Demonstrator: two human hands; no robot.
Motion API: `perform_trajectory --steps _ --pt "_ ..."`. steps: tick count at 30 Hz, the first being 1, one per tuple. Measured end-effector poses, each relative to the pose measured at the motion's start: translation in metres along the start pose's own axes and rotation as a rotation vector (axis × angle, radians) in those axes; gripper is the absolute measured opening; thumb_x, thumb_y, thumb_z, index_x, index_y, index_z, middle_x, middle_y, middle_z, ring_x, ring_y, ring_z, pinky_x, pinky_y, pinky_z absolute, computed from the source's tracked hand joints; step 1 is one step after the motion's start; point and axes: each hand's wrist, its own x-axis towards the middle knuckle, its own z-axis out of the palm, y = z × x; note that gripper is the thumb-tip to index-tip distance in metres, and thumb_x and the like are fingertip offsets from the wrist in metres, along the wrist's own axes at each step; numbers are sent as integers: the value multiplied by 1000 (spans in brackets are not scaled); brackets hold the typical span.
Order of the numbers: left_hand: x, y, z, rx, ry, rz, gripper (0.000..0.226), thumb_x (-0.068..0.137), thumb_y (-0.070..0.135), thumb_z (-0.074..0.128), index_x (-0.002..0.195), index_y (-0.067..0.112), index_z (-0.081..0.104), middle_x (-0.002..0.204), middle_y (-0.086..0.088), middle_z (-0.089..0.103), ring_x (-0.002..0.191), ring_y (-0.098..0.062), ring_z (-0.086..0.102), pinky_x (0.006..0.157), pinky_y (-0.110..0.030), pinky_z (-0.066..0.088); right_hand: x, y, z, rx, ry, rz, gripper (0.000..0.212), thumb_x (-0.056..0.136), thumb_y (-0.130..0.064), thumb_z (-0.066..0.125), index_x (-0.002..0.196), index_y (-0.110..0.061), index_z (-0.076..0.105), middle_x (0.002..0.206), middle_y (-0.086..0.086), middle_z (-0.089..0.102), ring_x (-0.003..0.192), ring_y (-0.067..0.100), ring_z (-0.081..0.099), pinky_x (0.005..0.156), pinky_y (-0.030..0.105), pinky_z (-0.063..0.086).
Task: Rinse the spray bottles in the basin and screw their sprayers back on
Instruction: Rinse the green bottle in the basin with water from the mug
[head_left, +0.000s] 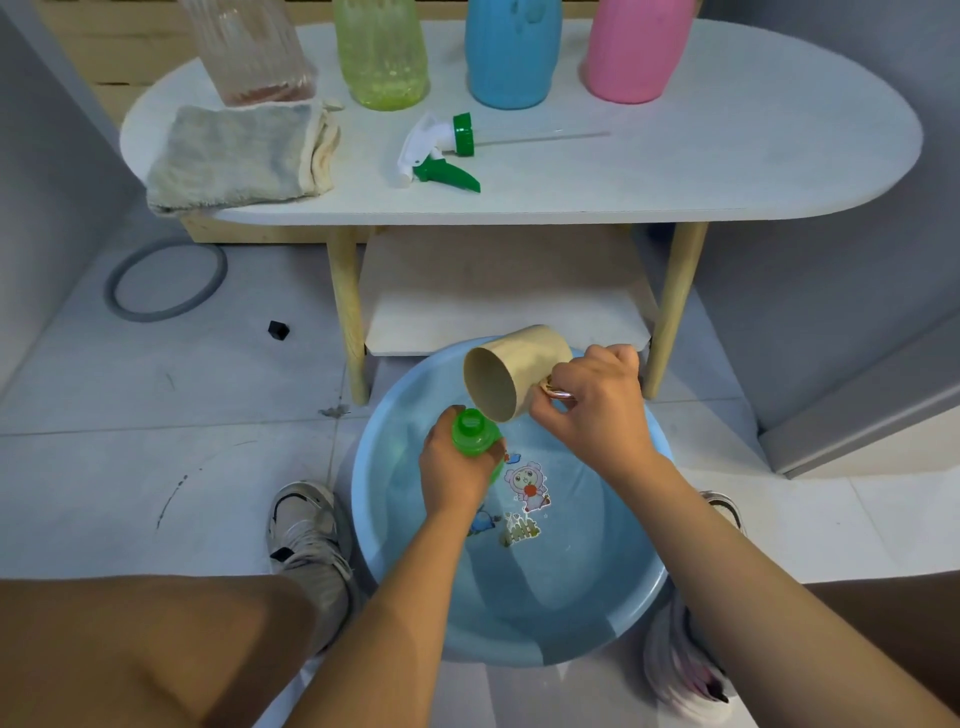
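Note:
My left hand (453, 470) grips an open green spray bottle (472, 432) upright over the blue basin (395, 545). My right hand (592, 402) holds a beige cup (511, 376) by its handle, tipped with its mouth right above the bottle's neck. A green and white sprayer (441, 153) with its long tube lies on the white table (727, 156). Behind it stand a yellow-green bottle (382, 52), a blue bottle (511, 52) and a pink bottle (636, 52), all without sprayers in view.
A folded grey cloth (241, 156) lies on the table's left end, with a ribbed clear container (252, 49) behind it. The basin sits on the tiled floor between my shoes (306, 540). A grey ring (166, 280) and a small black cube (278, 330) lie on the floor at left.

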Motion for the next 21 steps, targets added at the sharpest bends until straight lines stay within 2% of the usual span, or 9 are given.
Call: perform_trajectory --steps 6,14,18,21 --pt "-1 1 -1 17 -12 8 38 74 26 76 106 25 56 99 5 65 85 -13 55 72 -20 38 3 -5 -1 -3 30 -75 33 73 -19 60 46 -13 41 41 -1 38 51 21 37 71 27 23" --pt "-2 4 -1 21 -19 -3 44 75 28 76 113 22 55 104 4 65 86 -11 52 74 -20 37 5 -6 -3 -17 36 -123 31 74 -19 61 48 -13 44 42 -1 41 54 21 38 71 29 25" --pt "-2 5 -1 37 -14 -9 47 75 30 76 116 22 55 108 2 65 97 -18 58 75 -20 36 5 -6 -4 -19 44 -138 31 74 -19 62 49 -13 45 44 -2 41 56 19 36 72 29 26" --pt "-2 5 -2 35 -21 -12 48 76 29 76 117 22 54 109 1 64 89 -14 54 74 -20 36 5 -6 -3 -21 45 -149 31 74 -18 62 49 -13 45 45 -4 42 60 16 33 73 29 26"
